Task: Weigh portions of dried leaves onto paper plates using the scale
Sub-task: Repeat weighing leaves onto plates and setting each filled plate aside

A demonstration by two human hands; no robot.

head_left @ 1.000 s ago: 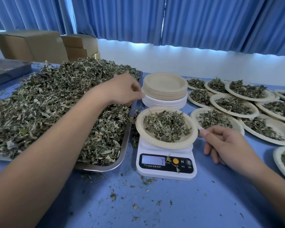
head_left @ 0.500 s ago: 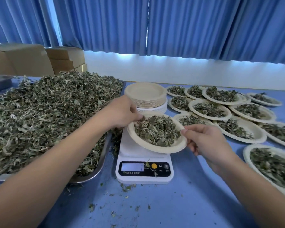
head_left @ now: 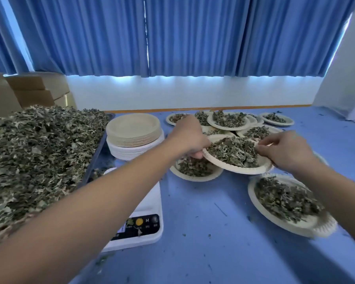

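**Filled plate held over the counter by both hands**

Head view: both hands grip one paper plate (head_left: pixel 237 168) heaped with dried leaves (head_left: pixel 234 151) — the left hand (head_left: pixel 188 137) closed on its left rim, fingers curled under the edge, and the right hand (head_left: pixel 283 149) pinched on its right rim. The plate is tilted and sits above the other filled plates (head_left: pixel 195 171), overlapping the one below it. Another full plate (head_left: pixel 283 203) lies nearer, under the right forearm. The scale (head_left: pixel 148 220) stands on the blue counter (head_left: pixel 213 232) beneath the left forearm, its platform mostly hidden. Just behind it is a stack of unused plates (head_left: pixel 134 136) — and to the left, a tray (head_left: pixel 94 162) piled high with loose leaves (head_left: pixel 39 150).
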